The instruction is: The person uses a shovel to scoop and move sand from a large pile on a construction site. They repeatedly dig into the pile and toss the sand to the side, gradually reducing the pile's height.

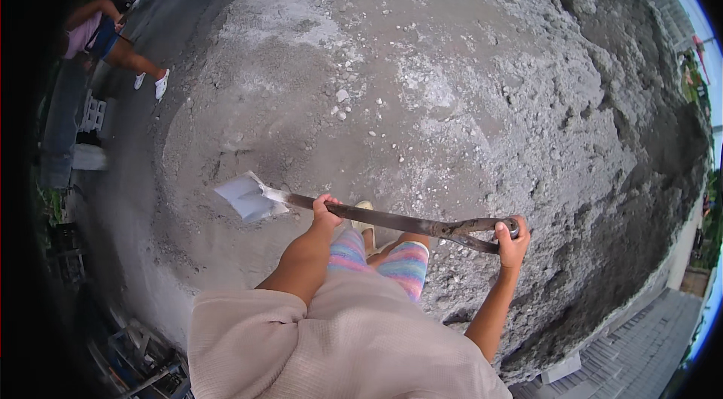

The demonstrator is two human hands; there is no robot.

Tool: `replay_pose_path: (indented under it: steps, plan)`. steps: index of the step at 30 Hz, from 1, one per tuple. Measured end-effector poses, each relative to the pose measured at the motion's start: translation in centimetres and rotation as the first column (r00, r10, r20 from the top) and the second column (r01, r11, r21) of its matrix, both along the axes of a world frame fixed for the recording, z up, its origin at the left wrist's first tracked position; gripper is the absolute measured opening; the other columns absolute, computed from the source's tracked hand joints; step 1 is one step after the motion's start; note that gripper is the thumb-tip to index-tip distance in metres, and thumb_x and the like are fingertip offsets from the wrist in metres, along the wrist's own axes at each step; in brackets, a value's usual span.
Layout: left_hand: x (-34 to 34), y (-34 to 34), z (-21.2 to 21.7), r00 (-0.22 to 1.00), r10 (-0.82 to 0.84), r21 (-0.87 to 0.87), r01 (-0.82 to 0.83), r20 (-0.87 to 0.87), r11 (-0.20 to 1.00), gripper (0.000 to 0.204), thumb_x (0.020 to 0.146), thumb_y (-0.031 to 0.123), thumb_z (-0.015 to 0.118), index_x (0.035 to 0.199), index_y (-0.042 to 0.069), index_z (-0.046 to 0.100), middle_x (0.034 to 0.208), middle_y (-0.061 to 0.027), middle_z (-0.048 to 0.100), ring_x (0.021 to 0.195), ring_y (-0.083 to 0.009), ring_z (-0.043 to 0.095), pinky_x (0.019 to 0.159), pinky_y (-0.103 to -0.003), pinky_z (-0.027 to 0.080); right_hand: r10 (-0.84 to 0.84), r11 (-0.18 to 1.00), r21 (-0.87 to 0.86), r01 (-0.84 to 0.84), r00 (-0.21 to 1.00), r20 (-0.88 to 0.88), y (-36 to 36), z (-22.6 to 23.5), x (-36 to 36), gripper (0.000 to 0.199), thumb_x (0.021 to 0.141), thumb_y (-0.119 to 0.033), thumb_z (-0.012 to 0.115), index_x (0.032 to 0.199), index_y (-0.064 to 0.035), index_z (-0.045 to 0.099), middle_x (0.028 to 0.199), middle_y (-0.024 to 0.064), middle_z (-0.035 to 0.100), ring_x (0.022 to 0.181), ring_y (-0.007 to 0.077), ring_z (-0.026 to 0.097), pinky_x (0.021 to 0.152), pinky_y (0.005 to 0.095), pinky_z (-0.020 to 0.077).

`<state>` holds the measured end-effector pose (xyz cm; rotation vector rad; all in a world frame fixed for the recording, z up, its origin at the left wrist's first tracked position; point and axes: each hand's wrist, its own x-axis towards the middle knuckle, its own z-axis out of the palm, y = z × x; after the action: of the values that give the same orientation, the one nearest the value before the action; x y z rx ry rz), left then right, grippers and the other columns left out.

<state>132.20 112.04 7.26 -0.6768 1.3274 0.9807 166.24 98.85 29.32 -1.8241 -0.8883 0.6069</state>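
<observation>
A shovel [392,222] with a dark shaft lies across in front of my body, held by both my hands. My left hand [326,210] wraps around the shaft close to the blade. At the other end, my right hand [512,242] grips the D-shaped handle. The pale metal blade [251,197] points left, over grey sandy ground [218,241]; I cannot tell whether it touches the ground. No load shows on the blade.
A large heap of grey sand [557,135] rises on the right. White pebbles [342,95] dot the slope ahead. At the far left another person [124,48] stands near hollow blocks [92,114]. Stacked grey blocks [640,346] sit at the lower right.
</observation>
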Motion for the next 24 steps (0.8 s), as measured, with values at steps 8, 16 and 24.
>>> replay_pose_path:
  steps: [8,16,24]
  plan:
    - [8.1,8.9,0.7,0.998,-0.03,0.114,0.035,-0.052,0.993,0.017,0.065,0.016,0.052,0.055,0.013,0.038,0.052,0.0008,0.039,0.049,-0.0133,0.04,0.052,-0.028,0.037,0.001,1.0,0.022,0.003,0.98,-0.198,4.5,-2.8,8.8,0.027,0.064,-0.025,0.061,0.067,-0.0019,0.047,0.053,-0.0006,0.046,0.049,0.006,0.042,0.045,0.0191,0.0331]
    - [13.9,12.6,2.8,0.961,0.147,-0.006,-0.153,-0.235,0.988,0.019,0.068,0.021,0.051,0.058,0.013,0.037,0.055,0.0004,0.037,0.05,-0.013,0.039,0.051,-0.028,0.037,0.075,0.996,-0.015,-0.089,0.912,-0.402,17.2,-4.6,19.4,0.021,0.064,-0.018,0.062,0.065,-0.0008,0.05,0.051,0.0,0.048,0.047,0.0049,0.042,0.043,0.0183,0.0325]
    - [20.9,15.0,3.1,0.904,0.398,-0.025,-0.407,-0.157,0.913,0.019,0.068,0.026,0.049,0.062,0.013,0.036,0.057,0.0016,0.038,0.049,-0.0136,0.039,0.055,-0.032,0.04,0.474,0.858,-0.061,-0.51,0.831,-0.29,34.1,-3.9,27.4,0.023,0.063,-0.022,0.063,0.062,-0.0021,0.051,0.051,-0.0016,0.046,0.046,0.0046,0.04,0.042,0.0192,0.0307]
